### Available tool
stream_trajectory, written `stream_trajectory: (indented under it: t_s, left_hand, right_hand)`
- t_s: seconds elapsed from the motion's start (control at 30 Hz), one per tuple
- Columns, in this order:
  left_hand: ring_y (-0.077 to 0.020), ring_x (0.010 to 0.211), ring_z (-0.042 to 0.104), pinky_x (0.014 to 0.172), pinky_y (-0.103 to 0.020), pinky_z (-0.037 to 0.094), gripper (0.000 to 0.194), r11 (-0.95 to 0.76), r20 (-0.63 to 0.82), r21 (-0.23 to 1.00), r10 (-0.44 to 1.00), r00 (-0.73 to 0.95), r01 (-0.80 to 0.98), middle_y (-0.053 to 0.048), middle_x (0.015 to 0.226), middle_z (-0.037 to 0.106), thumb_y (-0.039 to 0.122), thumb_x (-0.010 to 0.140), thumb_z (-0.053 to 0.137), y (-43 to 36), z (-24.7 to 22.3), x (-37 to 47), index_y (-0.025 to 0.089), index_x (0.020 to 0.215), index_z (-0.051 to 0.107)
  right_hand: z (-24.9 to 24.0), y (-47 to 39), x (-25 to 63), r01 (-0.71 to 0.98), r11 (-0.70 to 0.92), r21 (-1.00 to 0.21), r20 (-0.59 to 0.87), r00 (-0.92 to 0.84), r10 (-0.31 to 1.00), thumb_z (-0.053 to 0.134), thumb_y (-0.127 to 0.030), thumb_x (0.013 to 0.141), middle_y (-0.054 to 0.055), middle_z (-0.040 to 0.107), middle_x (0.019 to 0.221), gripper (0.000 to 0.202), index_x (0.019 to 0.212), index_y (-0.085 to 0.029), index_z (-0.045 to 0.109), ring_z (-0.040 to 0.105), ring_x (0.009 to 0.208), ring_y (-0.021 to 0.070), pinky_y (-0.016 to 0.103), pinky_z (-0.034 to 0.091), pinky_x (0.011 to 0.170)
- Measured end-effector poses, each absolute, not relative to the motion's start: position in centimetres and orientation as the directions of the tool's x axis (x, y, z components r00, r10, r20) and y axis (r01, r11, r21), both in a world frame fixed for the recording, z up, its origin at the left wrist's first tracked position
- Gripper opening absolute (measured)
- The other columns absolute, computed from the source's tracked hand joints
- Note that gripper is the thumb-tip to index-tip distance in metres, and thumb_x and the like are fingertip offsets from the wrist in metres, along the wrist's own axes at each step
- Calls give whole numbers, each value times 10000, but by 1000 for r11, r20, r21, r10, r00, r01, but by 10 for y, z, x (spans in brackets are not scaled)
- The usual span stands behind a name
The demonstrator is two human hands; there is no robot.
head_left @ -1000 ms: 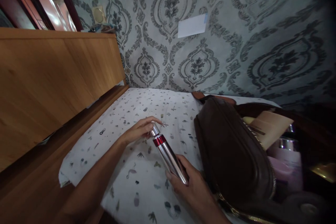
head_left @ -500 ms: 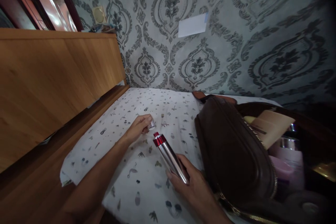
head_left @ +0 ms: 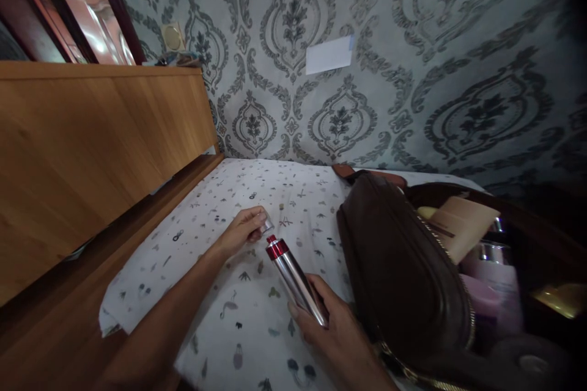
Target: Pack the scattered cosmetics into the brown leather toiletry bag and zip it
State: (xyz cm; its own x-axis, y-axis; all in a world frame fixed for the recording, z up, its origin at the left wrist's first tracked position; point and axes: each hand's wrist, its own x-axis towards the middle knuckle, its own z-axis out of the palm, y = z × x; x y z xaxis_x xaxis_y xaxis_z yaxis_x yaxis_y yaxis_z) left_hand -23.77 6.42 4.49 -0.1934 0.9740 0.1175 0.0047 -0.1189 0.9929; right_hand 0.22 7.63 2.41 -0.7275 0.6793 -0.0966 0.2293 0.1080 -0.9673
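My right hand (head_left: 334, 327) is wrapped round the lower part of a silver pump bottle (head_left: 293, 278) with a red collar and a small red nozzle. The bottle tilts up and to the left. Between the fingers and thumb of my left hand (head_left: 247, 226) is a clear cap (head_left: 266, 223), just above the nozzle and apart from it. Both hands are over a white printed sheet (head_left: 215, 299). To the right of the bottle lies an unzipped brown toiletry bag (head_left: 398, 263).
Inside the bag are a beige tube (head_left: 463, 226), a pale bottle with a silver collar (head_left: 495, 281) and a pink item (head_left: 479, 296). A wooden cabinet (head_left: 105, 153) borders the sheet on the left. Patterned wallpaper (head_left: 293, 98) with a white paper (head_left: 329, 55) rises behind.
The view has shifted slightly. The cap is about as close to the nozzle as before, and both hands keep their grips.
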Motion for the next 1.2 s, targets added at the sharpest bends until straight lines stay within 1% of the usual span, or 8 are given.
stream_trajectory:
  t_s: [0.3, 0.5, 0.63, 0.77, 0.87, 0.97, 1.1, 1.2]
  left_hand:
    - [-58, 487, 313, 455, -202, 217, 488, -135, 141, 988, 986, -92, 70, 57, 605, 430, 621, 795, 677, 61, 46, -236, 146, 773, 563]
    - [-67, 517, 341, 465, -206, 224, 402, -155, 158, 985, 987, -41, 73, 42, 653, 466, 533, 824, 690, 59, 48, -237, 141, 861, 606]
    - [-69, 541, 349, 477, -209, 228, 359, -145, 145, 987, 989, 8, 70, 31, 714, 492, 470, 817, 713, 56, 52, -238, 149, 959, 639]
    - [-85, 570, 381, 494, -217, 244, 403, -132, 130, 989, 991, 31, 70, 22, 725, 493, 505, 810, 708, 55, 55, -238, 153, 1000, 660]
    - [-78, 540, 337, 482, -227, 203, 463, -129, 128, 988, 992, 11, 82, 27, 685, 457, 575, 849, 639, 55, 55, -237, 136, 991, 683]
    - [-74, 524, 314, 480, -230, 190, 509, -126, 127, 988, 992, -7, 84, 36, 654, 437, 606, 841, 637, 56, 54, -236, 126, 1002, 688]
    - [-70, 517, 344, 465, -212, 209, 456, -120, 122, 991, 992, -32, 55, 44, 664, 461, 580, 805, 697, 57, 50, -237, 154, 954, 628]
    - [-65, 506, 354, 448, -203, 212, 468, -103, 104, 994, 994, -21, 37, 43, 665, 478, 594, 777, 718, 58, 48, -240, 159, 889, 585]
  right_hand:
    - [14, 77, 0, 208, 139, -968, -57, -723, 688, 577, -403, 801, -28, 568, 688, 313, 1030, -192, 598, 530, 611, 156, 261, 404, 552]
    - [19, 77, 2, 194, 135, -972, -53, -736, 675, 577, -424, 815, -32, 557, 686, 307, 1020, -196, 593, 522, 604, 149, 257, 425, 558]
    - [20, 76, 1, 197, 115, -974, -65, -723, 688, 586, -439, 782, -40, 524, 665, 329, 998, -190, 595, 496, 577, 144, 253, 412, 531]
    - [18, 77, 1, 196, 116, -974, -65, -728, 683, 571, -444, 787, -35, 517, 690, 337, 1006, -188, 590, 495, 599, 146, 253, 418, 543]
    - [15, 78, 2, 199, 135, -971, -59, -742, 667, 562, -447, 813, -36, 516, 700, 333, 1026, -192, 580, 494, 603, 147, 253, 420, 547]
    - [15, 78, 1, 203, 153, -967, -51, -747, 663, 548, -448, 828, -38, 500, 692, 320, 1018, -191, 573, 489, 604, 148, 257, 419, 554]
    - [17, 78, 0, 226, 161, -961, -60, -736, 674, 546, -442, 804, -32, 522, 681, 337, 1017, -183, 578, 507, 603, 159, 268, 427, 561]
    - [18, 76, 1, 241, 201, -949, -38, -725, 687, 539, -440, 798, -15, 571, 697, 357, 1032, -176, 595, 546, 623, 173, 277, 440, 581]
